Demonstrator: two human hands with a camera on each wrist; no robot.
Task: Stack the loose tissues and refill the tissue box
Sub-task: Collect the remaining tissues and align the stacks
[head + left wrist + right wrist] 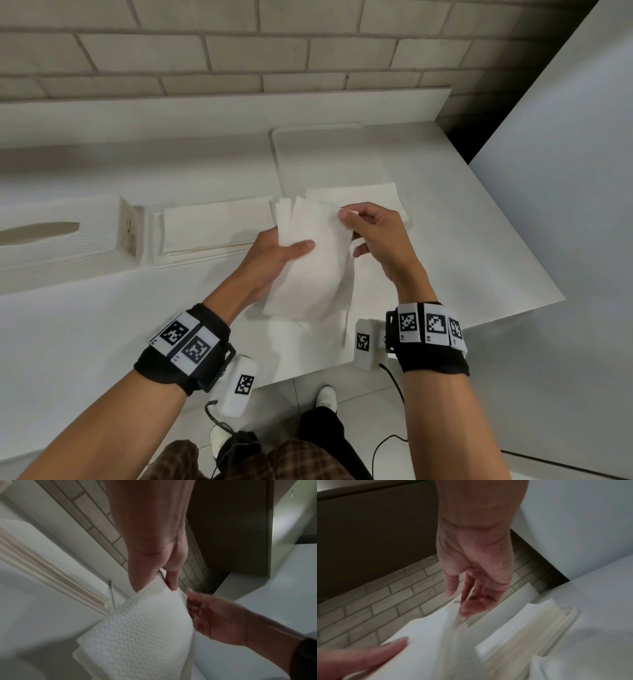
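Above the white table, my left hand [289,255] grips a small bundle of white embossed tissues [311,260], with the thumb on top. My right hand [356,226] pinches the bundle's upper right edge. The left wrist view shows the left hand [159,566] on the tissues [142,626] and the right hand [211,615] at their edge. The right hand [471,596] in its own wrist view has its fingers on the tissues [433,631]. The white tissue box cover [58,240] lies at far left, slot up. Beside it is a tray with stacked tissues [215,224].
Another tissue stack [363,193] lies behind my right hand, in front of a flat white tray [318,150]. A loose tissue [308,339] lies on the table under my hands. A brick wall runs along the back. A white panel stands at right. The table's near edge is close.
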